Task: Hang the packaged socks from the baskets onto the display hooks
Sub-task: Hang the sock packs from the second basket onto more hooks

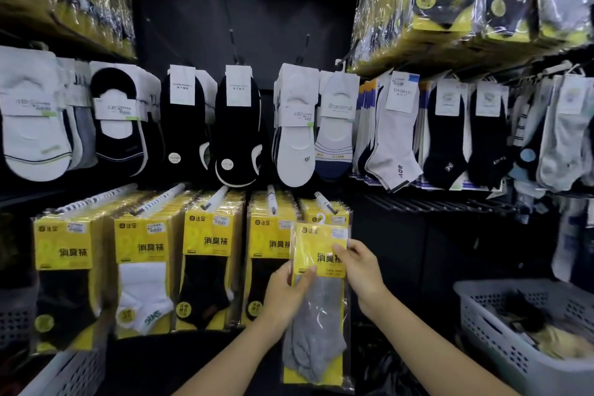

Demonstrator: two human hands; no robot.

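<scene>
Both hands hold one yellow packet of grey socks (318,315) upright in front of the lower row. My left hand (287,291) grips its left edge at mid height. My right hand (360,267) pinches its upper right part. The packet's white hanger loop (320,218) sits just below the tip of the rightmost lower display hook (325,202), close to it; whether it is on the hook I cannot tell. Several more yellow packets (328,219) hang behind on that hook. A white basket (488,325) with more packets stands at lower right.
Four other lower hooks to the left carry full stacks of yellow packets (212,254). Above hangs a row of loose sock pairs (295,125). Wrapped bundles (450,10) fill the upper shelves. Another perforated basket (64,370) sits at lower left. Dark panel space lies right of the held packet.
</scene>
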